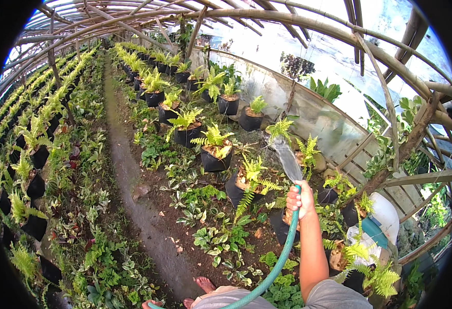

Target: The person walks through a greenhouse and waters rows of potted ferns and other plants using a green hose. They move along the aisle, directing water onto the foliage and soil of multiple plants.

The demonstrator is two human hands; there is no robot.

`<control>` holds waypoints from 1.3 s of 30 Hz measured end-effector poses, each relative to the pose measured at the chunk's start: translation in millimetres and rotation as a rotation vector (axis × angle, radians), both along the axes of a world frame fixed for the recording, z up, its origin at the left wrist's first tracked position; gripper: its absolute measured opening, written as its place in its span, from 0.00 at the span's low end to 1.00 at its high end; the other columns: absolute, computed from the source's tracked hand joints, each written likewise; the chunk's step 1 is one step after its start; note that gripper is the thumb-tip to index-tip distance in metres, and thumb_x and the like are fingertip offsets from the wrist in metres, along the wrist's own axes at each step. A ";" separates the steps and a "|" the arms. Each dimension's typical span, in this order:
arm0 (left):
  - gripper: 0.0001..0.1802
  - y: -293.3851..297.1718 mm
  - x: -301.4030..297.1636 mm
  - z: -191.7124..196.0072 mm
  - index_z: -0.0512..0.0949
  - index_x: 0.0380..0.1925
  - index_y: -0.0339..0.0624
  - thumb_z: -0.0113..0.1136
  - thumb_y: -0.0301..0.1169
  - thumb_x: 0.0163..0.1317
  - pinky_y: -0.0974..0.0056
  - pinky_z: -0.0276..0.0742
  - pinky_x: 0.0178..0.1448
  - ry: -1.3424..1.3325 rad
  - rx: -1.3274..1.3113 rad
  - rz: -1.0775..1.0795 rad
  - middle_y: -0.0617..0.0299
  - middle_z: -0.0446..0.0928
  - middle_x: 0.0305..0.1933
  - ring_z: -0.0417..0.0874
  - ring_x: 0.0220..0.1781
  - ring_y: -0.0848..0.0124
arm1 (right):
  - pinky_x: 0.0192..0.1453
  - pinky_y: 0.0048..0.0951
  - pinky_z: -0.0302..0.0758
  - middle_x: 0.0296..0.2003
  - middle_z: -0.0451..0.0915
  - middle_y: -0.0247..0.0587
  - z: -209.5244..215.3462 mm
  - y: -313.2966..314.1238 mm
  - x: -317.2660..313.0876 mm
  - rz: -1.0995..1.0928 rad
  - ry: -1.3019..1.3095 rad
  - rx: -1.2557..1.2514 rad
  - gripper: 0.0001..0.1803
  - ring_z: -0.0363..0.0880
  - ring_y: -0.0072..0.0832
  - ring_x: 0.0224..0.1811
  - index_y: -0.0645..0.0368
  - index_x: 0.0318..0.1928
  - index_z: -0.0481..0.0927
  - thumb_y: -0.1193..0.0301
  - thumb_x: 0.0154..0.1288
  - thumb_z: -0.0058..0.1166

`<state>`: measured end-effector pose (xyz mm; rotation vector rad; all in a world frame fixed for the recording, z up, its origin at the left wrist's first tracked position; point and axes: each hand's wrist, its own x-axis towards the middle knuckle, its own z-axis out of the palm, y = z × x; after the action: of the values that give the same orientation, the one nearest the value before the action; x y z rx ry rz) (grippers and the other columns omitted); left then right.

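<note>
My right hand is closed round the green garden hose near its outlet, thumb up by the opening. A fan of water shoots from it, away from me, onto a potted fern by the plastic side wall. At the lower edge, only part of my left hand shows, closed on a lower stretch of the same hose. Nearest the right hand are ferns in black grow bags, one to its left and another to its right.
A wet dirt path runs ahead between rows of potted ferns and low variegated plants. My bare foot is on it. Bamboo posts and beams frame the right side. A white container stands at right.
</note>
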<state>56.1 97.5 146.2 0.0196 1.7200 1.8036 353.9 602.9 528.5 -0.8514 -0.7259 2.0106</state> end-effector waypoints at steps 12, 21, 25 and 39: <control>0.10 -0.2 -3.6 -5.4 0.70 0.22 0.39 0.47 0.29 0.62 0.64 0.75 0.27 0.011 -0.040 0.000 0.58 0.76 0.21 0.77 0.22 0.69 | 0.06 0.20 0.55 0.08 0.57 0.20 2.5 -1.8 -0.1 -0.030 -0.023 0.009 0.19 0.54 0.13 0.04 0.47 0.18 0.62 0.56 0.64 0.43; 0.13 1.0 -5.3 -6.4 0.70 0.22 0.37 0.45 0.31 0.63 0.62 0.76 0.28 0.032 -0.062 -0.040 0.56 0.76 0.22 0.78 0.24 0.67 | 0.06 0.20 0.56 0.08 0.57 0.20 1.0 -1.2 0.0 -0.029 -0.007 -0.006 0.19 0.54 0.14 0.04 0.47 0.18 0.62 0.56 0.63 0.44; 0.12 0.6 -5.3 -3.7 0.71 0.22 0.37 0.46 0.30 0.63 0.61 0.76 0.28 0.063 -0.084 -0.067 0.56 0.76 0.22 0.77 0.23 0.67 | 0.06 0.20 0.56 0.08 0.57 0.20 -0.2 -0.6 0.3 -0.035 -0.006 -0.024 0.19 0.54 0.14 0.04 0.47 0.18 0.62 0.56 0.63 0.44; 0.09 2.2 -1.3 -1.2 0.71 0.28 0.37 0.46 0.29 0.63 0.60 0.77 0.30 0.033 -0.058 -0.029 0.55 0.76 0.24 0.77 0.24 0.65 | 0.07 0.22 0.56 0.07 0.55 0.21 5.6 11.0 0.9 0.023 0.005 -0.007 0.19 0.53 0.16 0.04 0.48 0.17 0.61 0.55 0.63 0.41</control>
<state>54.8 99.8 145.0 0.0500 1.7854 1.7402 354.9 613.9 534.0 -0.8450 -0.7288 2.0358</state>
